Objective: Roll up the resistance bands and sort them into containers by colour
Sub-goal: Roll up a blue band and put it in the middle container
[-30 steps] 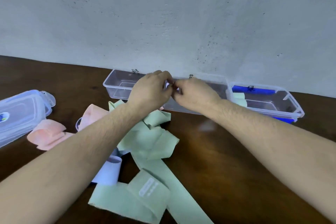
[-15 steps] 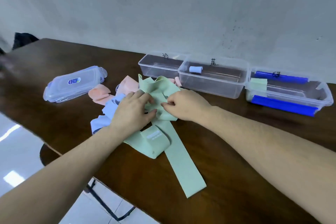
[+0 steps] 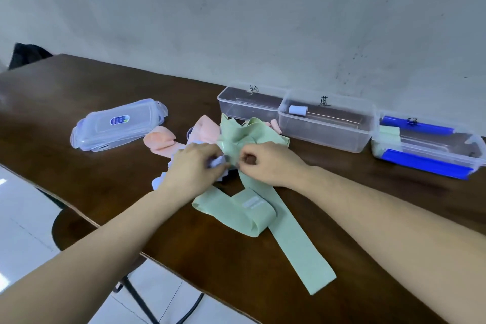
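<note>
My table (image 3: 92, 102) is dark brown; the bands are pale green (image 3: 292, 247), peach (image 3: 160, 139) and lilac (image 3: 157, 183).

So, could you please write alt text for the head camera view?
Two bare hands, left hand and right hand, pinch a tangled pale green resistance band on a dark wooden table. Behind it stand three clear plastic containers.

brown table (image 3: 79, 102) | grey wall (image 3: 236, 21) | tiled floor (image 3: 18, 218)
</note>
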`<state>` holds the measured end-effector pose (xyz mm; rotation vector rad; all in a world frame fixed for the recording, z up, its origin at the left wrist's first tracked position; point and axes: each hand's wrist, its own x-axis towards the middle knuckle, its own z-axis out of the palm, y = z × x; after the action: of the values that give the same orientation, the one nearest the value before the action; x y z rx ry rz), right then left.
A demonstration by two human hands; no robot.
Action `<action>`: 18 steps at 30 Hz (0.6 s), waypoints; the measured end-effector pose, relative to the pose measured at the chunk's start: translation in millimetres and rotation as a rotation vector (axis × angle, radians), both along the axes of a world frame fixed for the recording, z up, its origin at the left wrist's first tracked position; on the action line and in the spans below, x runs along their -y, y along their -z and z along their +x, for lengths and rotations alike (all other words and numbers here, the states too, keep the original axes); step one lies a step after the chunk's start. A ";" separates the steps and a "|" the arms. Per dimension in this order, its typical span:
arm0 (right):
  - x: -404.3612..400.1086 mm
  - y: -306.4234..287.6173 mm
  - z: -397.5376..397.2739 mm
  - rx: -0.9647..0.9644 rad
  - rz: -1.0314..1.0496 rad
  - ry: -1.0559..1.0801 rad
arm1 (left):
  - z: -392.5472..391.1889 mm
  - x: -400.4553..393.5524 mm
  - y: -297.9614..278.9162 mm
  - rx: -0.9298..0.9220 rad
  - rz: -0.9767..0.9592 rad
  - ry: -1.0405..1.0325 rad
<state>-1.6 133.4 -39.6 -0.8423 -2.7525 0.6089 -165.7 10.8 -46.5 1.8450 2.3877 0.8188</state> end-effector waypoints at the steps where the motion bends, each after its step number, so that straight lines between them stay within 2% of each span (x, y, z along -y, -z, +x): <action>1: 1.0 -0.2 -0.6 -0.043 -0.080 -0.001 | 2.6 -3.6 -5.3 0.119 0.022 0.022; 6: 12.1 -8.2 8.9 -0.314 -0.464 0.005 | 22.4 -18.6 -31.7 0.583 0.107 0.211; 9: 15.4 -8.0 23.5 -0.385 -0.528 0.096 | 35.6 -26.5 -40.6 0.864 0.058 0.307; 14: 22.0 -14.9 64.4 -0.542 -0.611 0.285 | 63.1 -35.4 -50.6 1.127 -0.031 0.445; 18: 28.4 -19.2 105.9 -0.633 -0.644 0.308 | 93.5 -39.8 -58.2 1.185 -0.074 0.517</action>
<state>104.3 105.0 -20.4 -0.9463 -1.8201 1.4326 -72.2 50.6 11.7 1.2270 1.1362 1.2189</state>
